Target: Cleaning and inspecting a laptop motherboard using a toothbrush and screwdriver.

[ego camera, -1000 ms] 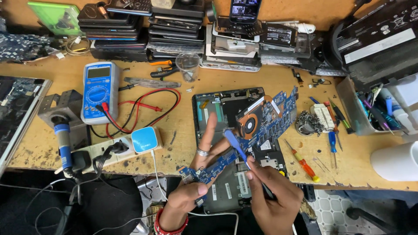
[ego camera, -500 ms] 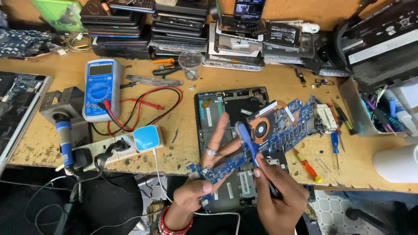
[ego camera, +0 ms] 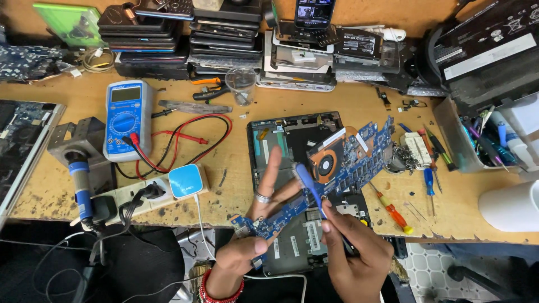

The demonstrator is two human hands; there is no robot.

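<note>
Far left edge: a dark circuit board in a tray is cut off by the frame, so its full shape cannot be seen.
Soldering iron: the blue-handled iron stands in a metal holder; its tip is hidden inside the holder.
Multimeter: the blue multimeter lies flat on the wooden bench, with red and black leads curling to its right.
Power strip: a white strip with a blue-topped charger lies at the front edge of the bench.
Back row: stacks of dark devices stand against the wall; the single items are hard to tell apart.
Left hand: the left hand holds the lower left end of the blue motherboard, thumb pressed on top near the corner, the other fingers stretched open behind the board. A ring is on one finger.
Motherboard: it is lifted and tilted over the open laptop base, with a copper-coloured fan on its upper part. Its underside is not visible.
Right hand: the right hand is closed narrowly around a blue-handled brush, held like a pen. The bristle end touches the board near the fan; the lower end of the handle is hidden in the hand.
Right of laptop: screwdrivers lie on the bench.
Far right: a white round object is cut off by the frame.
</note>
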